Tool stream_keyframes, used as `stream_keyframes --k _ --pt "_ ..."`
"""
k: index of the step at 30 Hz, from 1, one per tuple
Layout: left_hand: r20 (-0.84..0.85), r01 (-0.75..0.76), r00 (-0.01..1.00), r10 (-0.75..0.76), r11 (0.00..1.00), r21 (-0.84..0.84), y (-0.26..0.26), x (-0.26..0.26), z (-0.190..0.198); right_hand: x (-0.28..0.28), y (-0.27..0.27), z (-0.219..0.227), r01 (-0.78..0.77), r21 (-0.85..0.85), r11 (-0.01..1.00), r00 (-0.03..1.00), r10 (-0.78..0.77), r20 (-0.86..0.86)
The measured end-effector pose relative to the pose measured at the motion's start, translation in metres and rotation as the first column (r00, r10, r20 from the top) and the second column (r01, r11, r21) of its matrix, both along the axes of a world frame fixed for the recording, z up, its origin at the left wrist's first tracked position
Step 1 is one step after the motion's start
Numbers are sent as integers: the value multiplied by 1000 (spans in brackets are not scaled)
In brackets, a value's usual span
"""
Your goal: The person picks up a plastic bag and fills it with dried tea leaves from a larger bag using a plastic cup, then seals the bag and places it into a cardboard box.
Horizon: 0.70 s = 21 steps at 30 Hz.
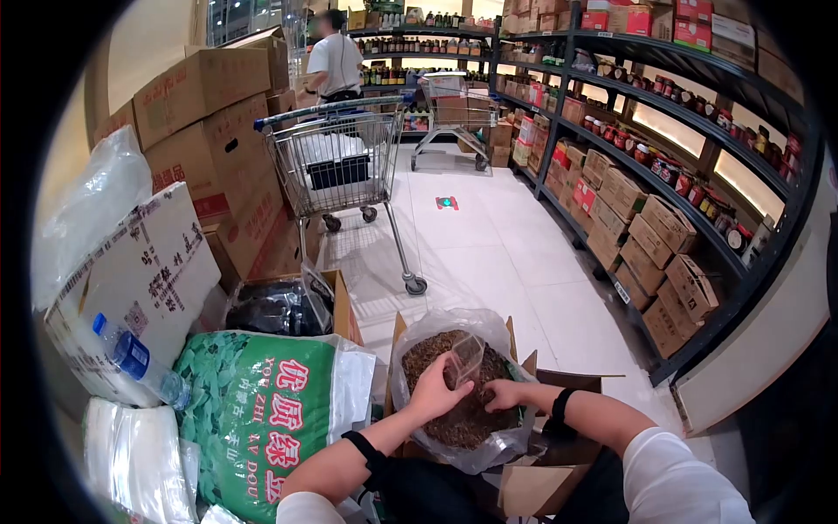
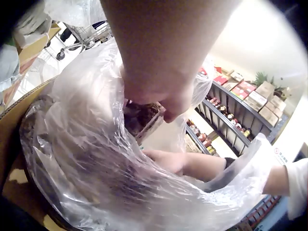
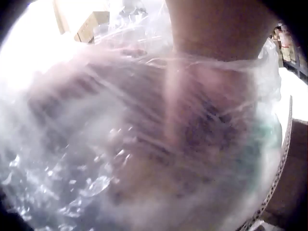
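Note:
My left hand (image 1: 439, 389) grips a small clear plastic container (image 1: 468, 356) over a heap of brown dried bits (image 1: 463, 425). Through the container's clear wall, dark brown pieces show in the left wrist view. Close beside it, my right hand (image 1: 506, 395) reaches down into the heap, its fingertips hidden among the bits; whether it grasps any I cannot tell. The heap fills a large clear plastic bag (image 1: 410, 327) set in an open cardboard box (image 1: 399, 328). In the right wrist view, bag film covers the right hand and blurs it.
On the left lie a green printed sack (image 1: 253, 410), a water bottle (image 1: 144, 360) and a white foam box (image 1: 153, 271). Shopping carts (image 1: 336, 166) stand ahead on the tiled floor, near a person (image 1: 336, 61). Stocked shelves (image 1: 690, 113) line the right side.

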<state>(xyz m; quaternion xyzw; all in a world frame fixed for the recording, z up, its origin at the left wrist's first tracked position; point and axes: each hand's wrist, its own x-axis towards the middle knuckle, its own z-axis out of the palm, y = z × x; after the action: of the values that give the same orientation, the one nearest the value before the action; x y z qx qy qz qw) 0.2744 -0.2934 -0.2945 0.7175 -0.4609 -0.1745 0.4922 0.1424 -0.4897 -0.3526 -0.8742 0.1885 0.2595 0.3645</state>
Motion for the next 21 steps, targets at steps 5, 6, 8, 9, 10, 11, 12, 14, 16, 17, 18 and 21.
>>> stream_keyframes --k 5,6,8,9,10,11,12,14,16,17,18,21 --pt "-34 37 999 -38 998 -43 1 -5 5 16 -42 2 207 -58 977 934 -180 309" --pt "-47 56 997 -57 998 -24 3 -6 8 20 -47 6 275 14 961 900 -262 348" --pt "-69 82 994 -82 997 -7 2 -9 8 20 -40 42 322 75 944 856 -324 402" --pt "-66 90 994 -89 996 15 3 -8 6 22 -36 57 360 141 922 807 -384 449" --pt "-63 96 994 -93 995 37 3 -6 3 24 -39 63 364 140 921 809 -387 443" --pt "-55 80 995 -79 997 20 2 -5 -1 25 -40 67 373 139 917 799 -394 454" --pt "-113 95 990 -90 995 43 2 -2 -1 27 -41 72 383 139 913 790 -402 463" --pt "-38 53 998 -53 998 18 0 -2 -10 28 -41 85 381 217 899 741 -437 509" --pt "-69 70 995 -72 997 -34 -2 -1 -20 30 -32 115 444 283 850 732 -526 432" --pt "-94 68 993 -70 998 -17 -1 -1 -17 32 -34 115 439 326 838 710 -545 446" --pt "-116 67 991 -67 998 -2 -1 -1 -12 35 -38 115 431 366 825 685 -563 462" --pt "-83 30 996 -23 996 87 2 -3 6 42 -26 140 375 417 828 639 -557 531"
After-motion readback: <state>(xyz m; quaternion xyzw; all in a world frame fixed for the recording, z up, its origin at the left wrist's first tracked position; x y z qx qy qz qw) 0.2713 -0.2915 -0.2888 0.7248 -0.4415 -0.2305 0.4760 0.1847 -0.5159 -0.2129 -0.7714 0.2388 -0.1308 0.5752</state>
